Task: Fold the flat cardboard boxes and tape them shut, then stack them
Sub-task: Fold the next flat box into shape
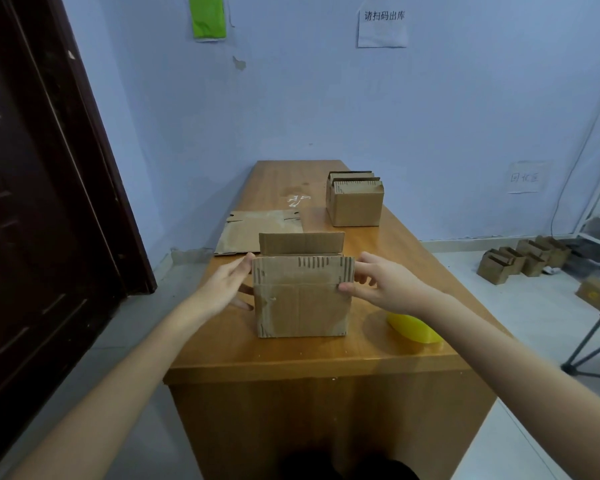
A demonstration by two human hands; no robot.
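Observation:
A small cardboard box point(302, 306) stands upright near the front of the wooden table point(291, 355), its top flaps raised. My left hand point(227, 284) lies against the box's left side with straight fingers. My right hand point(374, 285) pinches the near flap's right edge between thumb and fingers. A flat unfolded box point(253, 232) lies behind it, overhanging the table's left edge. Another folded box point(354, 200) with open flaps stands farther back on the right.
A yellow tape dispenser point(413, 327) sits under my right wrist near the table's right edge. Several cardboard boxes point(523, 258) stand on the floor at the right, beside a tripod point(596, 344). A dark door point(42, 202) is at the left.

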